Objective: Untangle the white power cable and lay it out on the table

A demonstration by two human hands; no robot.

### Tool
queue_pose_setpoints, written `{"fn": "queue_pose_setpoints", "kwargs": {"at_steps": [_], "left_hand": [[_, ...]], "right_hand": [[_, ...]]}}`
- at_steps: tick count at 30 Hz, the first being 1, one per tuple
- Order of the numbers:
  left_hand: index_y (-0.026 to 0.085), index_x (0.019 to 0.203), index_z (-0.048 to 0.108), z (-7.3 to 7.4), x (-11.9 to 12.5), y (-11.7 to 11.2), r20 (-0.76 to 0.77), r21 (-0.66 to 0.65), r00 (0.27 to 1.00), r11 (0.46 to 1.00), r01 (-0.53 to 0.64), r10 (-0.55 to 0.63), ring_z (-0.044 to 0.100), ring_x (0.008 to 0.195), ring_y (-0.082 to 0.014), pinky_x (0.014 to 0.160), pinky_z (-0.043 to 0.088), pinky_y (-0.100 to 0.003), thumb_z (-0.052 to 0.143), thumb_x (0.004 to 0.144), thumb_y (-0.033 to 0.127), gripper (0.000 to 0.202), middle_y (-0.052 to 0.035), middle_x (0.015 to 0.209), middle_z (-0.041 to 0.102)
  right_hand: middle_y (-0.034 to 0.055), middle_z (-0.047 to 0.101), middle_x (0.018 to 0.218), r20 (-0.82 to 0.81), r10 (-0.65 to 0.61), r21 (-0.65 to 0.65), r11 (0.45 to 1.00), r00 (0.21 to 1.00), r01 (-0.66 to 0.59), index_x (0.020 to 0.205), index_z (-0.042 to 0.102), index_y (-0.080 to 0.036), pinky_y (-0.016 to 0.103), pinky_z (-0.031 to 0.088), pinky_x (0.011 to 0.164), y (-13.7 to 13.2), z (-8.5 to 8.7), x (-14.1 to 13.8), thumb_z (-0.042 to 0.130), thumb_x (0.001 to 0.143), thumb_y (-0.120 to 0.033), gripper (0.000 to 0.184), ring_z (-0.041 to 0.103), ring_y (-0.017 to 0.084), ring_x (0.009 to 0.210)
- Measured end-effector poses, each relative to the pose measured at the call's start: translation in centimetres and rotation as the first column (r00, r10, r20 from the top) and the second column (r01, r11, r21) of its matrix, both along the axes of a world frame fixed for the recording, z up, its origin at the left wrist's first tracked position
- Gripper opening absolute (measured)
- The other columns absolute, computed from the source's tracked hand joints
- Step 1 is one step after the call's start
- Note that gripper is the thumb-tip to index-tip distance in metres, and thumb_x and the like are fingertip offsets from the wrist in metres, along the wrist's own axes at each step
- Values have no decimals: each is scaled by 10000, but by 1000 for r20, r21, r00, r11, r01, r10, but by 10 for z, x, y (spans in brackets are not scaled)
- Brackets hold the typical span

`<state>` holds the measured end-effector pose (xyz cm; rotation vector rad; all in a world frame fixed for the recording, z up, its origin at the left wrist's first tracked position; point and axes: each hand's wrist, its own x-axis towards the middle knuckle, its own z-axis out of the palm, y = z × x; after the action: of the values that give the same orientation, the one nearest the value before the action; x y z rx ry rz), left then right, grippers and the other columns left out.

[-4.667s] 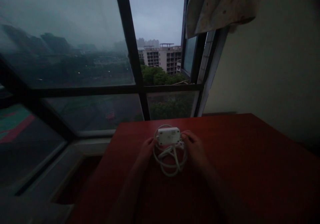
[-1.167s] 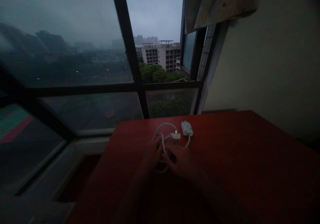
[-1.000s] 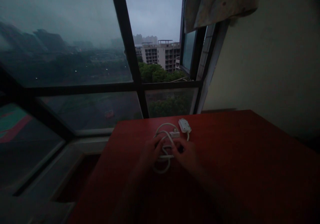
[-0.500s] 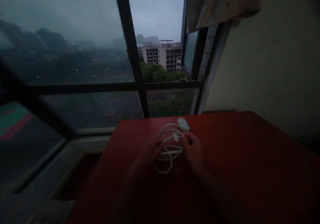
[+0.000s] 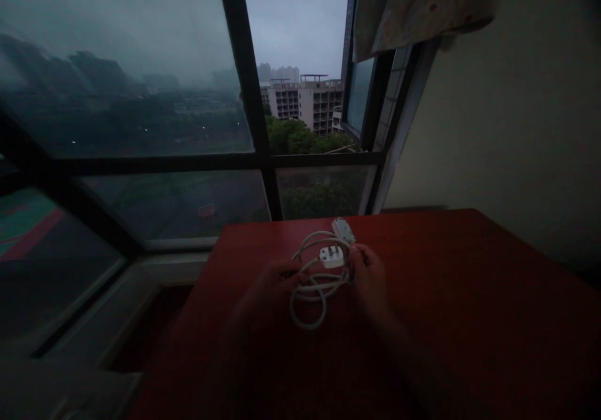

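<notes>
A white cable (image 5: pixel 307 326) lies in loose loops on the red-brown table, between my two hands. At its middle is a white plug (image 5: pixel 332 256) with its metal prongs facing up. Behind the plug rests a white power strip (image 5: pixel 344 230), slightly tilted to the right. My left hand (image 5: pixel 282 277) is closed on the cable left of the plug, thumb and fingers pinched together. On the right side of the loops, my right hand (image 5: pixel 369 273) pinches the cable just below the power strip. Dim light hides detail of both hands' undersides.
The table (image 5: pixel 451 282) reaches to the window (image 5: pixel 323 185) at the back. A dark window frame (image 5: pixel 260 113) divides the panes, and one sash stands open at the right. Cloth (image 5: pixel 422 13) hangs above it. A pale wall (image 5: pixel 493 126) runs along the right.
The plug has turned so its prongs and flat face show more clearly. My right hand has shifted slightly right, away from the plug; my left hand has moved slightly down and left.
</notes>
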<state>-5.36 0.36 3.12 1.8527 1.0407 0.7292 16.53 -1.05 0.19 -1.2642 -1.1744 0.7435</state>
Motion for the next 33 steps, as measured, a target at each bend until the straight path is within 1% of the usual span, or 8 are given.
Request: {"fn": "queue_pose_setpoints", "kwargs": {"at_steps": [3,7,12,19,22,26,30,33], "left_hand": [[142,852,733,-3,2,3,44,-32,993,993,-112,114,603,664,-171,577,438,-233,601,798,395,290,-56,740,698],[143,899,730,-11,3,10,83,32,957,959,-282,279,608,655,-170,588,456,-245,616,778,395,301,-55,742,702],[156,882,719,-8,8,7,74,73,941,940,-335,330,610,676,-166,598,455,-240,594,796,386,276,-43,746,692],[168,1141,618,-6,15,4,185,12,930,945,-326,318,613,681,-153,594,466,-234,563,827,369,377,-32,788,682],[160,1075,640,-9,11,8,168,8,932,945,-326,320,602,647,-145,570,457,-231,538,842,381,337,-36,792,682],[157,1065,631,-10,6,11,128,22,943,950,-311,306,607,675,-150,588,464,-241,557,833,367,321,-55,866,680],[166,1171,580,-12,4,11,109,78,959,959,-271,262,598,705,-150,642,468,-255,570,821,311,378,-35,812,652],[174,1238,548,-14,5,10,79,91,975,973,-213,206,581,697,-144,639,462,-260,578,811,292,444,-25,802,635]], "right_hand": [[40,642,771,-16,-14,-42,999,1000,14,896,634,-168,261,428,589,4,3,3,471,850,-517,387,564,182,687],[36,650,782,34,74,-23,997,997,-74,891,642,-161,259,431,625,6,8,6,496,844,-478,352,573,175,709],[33,665,793,151,230,-47,973,961,-225,917,663,-162,260,430,617,4,12,7,514,851,-440,322,584,170,702],[28,668,791,273,350,-61,936,896,-346,956,653,-175,259,435,611,-4,22,0,508,873,-405,284,594,156,686],[25,663,771,191,368,-79,930,910,-359,1026,626,-179,262,455,617,-3,20,1,470,893,-418,314,606,160,690],[-5,627,678,72,332,-59,943,941,-328,1242,518,-190,255,453,570,0,16,3,460,898,-420,418,578,151,596],[23,633,720,60,223,-10,975,973,-223,1080,628,-191,258,452,571,3,15,7,450,897,-431,351,571,156,623],[45,652,778,39,196,-16,981,980,-196,1003,661,-182,265,461,579,7,15,12,459,885,-439,348,585,167,666]]}}
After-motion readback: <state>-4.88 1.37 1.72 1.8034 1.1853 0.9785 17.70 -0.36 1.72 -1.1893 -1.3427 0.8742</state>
